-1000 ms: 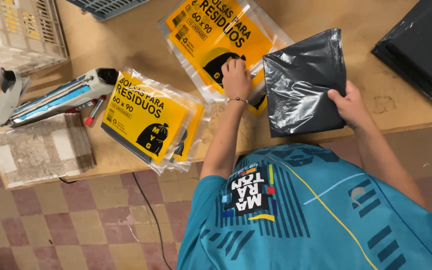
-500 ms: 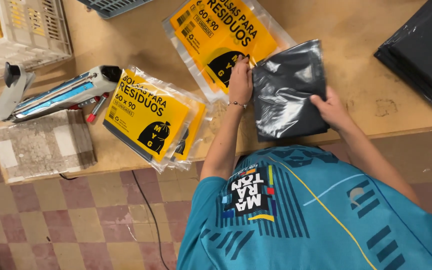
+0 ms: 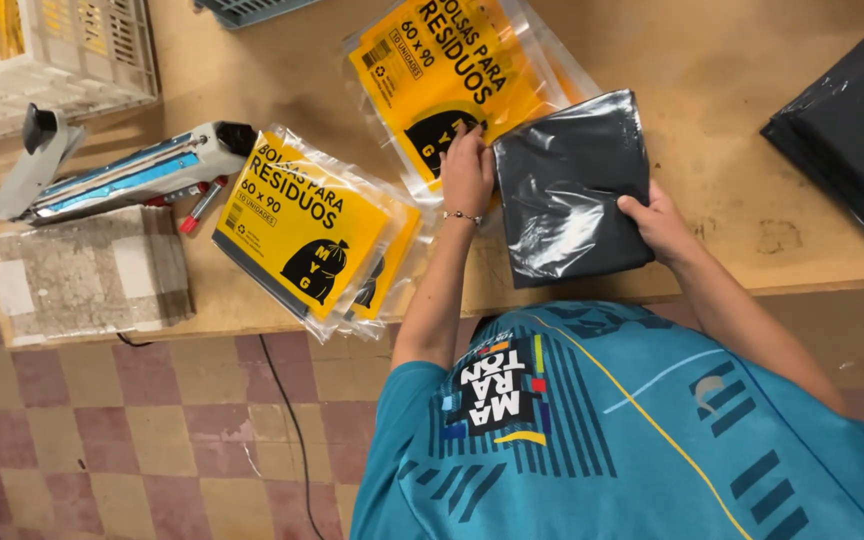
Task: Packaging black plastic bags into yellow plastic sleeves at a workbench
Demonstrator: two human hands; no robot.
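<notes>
A folded bundle of black plastic bags (image 3: 567,185) lies on the wooden table (image 3: 722,80), near its front edge. My right hand (image 3: 657,225) grips the bundle's lower right edge, thumb on top. My left hand (image 3: 467,172), with a bracelet at the wrist, presses with curled fingers on a clear package with a yellow printed sheet (image 3: 452,65), right at the bundle's left edge. The bundle's left side overlaps that package. Whether the bundle's edge is inside the package's mouth I cannot tell.
A pile of filled yellow packages (image 3: 302,230) lies to the left, by a heat sealer (image 3: 122,175), a red marker (image 3: 200,205) and a grey pad (image 3: 87,270). White crate (image 3: 72,50) at back left, blue crate (image 3: 247,8) behind, stacked black bags (image 3: 852,140) at right.
The black bundle has slid left toward the yellow-printed package, with both hands staying on it. My left hand now sits at the package's edge.
</notes>
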